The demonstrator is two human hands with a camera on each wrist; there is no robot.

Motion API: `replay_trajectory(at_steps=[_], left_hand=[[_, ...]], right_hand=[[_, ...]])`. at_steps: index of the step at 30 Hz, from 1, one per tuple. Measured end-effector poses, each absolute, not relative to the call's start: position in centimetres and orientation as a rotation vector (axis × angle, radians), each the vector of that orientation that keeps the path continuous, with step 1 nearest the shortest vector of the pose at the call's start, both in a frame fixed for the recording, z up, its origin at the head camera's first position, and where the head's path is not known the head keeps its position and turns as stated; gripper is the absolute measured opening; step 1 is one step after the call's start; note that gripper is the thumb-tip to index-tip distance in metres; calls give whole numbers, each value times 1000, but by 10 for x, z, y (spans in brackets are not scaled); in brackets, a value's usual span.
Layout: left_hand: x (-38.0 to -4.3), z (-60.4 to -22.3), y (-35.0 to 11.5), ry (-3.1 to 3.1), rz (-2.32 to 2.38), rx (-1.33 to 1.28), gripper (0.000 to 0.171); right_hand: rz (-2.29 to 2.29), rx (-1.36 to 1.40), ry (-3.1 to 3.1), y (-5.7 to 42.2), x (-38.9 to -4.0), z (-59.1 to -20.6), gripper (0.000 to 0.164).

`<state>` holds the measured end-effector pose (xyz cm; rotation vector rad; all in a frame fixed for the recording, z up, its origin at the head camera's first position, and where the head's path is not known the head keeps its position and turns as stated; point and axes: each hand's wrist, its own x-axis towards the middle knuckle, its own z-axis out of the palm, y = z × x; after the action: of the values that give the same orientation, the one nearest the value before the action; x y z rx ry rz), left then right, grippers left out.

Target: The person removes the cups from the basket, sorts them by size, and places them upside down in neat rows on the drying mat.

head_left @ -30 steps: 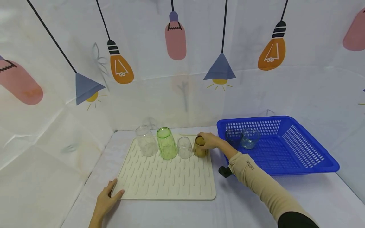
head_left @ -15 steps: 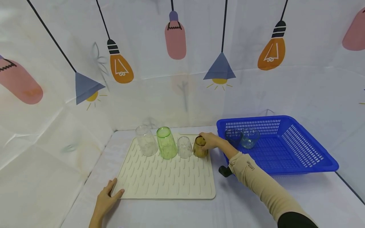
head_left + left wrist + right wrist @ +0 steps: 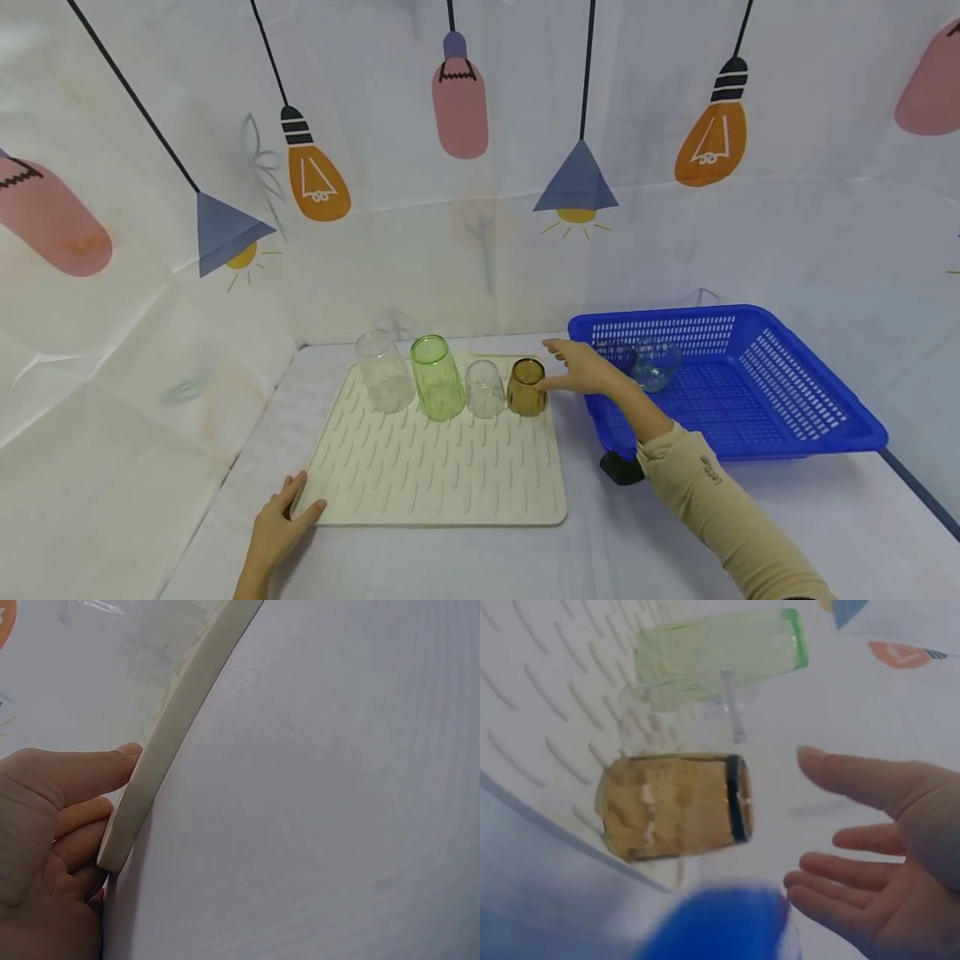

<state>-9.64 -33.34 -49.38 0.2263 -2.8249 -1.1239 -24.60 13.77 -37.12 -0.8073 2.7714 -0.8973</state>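
On the cream drying mat [image 3: 442, 475] stand a tall clear glass [image 3: 386, 375], a green glass [image 3: 438, 383], a small clear glass [image 3: 485, 390] and an amber glass [image 3: 527, 390], in a row along the back. My right hand [image 3: 585, 368] is beside the amber glass, fingers spread and holding nothing. In the right wrist view a gap separates this hand [image 3: 885, 855] from the amber glass [image 3: 675, 806]. My left hand [image 3: 276, 529] holds the mat's front left corner. In the left wrist view its thumb [image 3: 97, 772] touches the mat edge [image 3: 161, 750], with the other fingers curled behind the corner.
A blue plastic basket [image 3: 795, 442] stands at the right. Two bluish glasses lie in its left part: one [image 3: 654, 367] shows, the other is partly behind my right arm. A white sheet with printed lamps [image 3: 577, 179] hangs behind the table [image 3: 420, 567].
My right hand has let go of the amber glass and moved right, its fingers spreading. The amber glass stays upright on the mat. My left hand has not moved.
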Motion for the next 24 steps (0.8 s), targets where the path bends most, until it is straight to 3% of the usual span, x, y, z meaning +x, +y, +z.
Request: replay_trajectory(at_steps=[16,24], left_hand=[[-96,-496,-335,-2801,-1117,205,72],[-96,-497,-334,-2802,-1126,204,72]], right_hand=[[-1196,-684,2936,207,-208,-363,60],[-1188,-550,3040,246,-208,-365,61]])
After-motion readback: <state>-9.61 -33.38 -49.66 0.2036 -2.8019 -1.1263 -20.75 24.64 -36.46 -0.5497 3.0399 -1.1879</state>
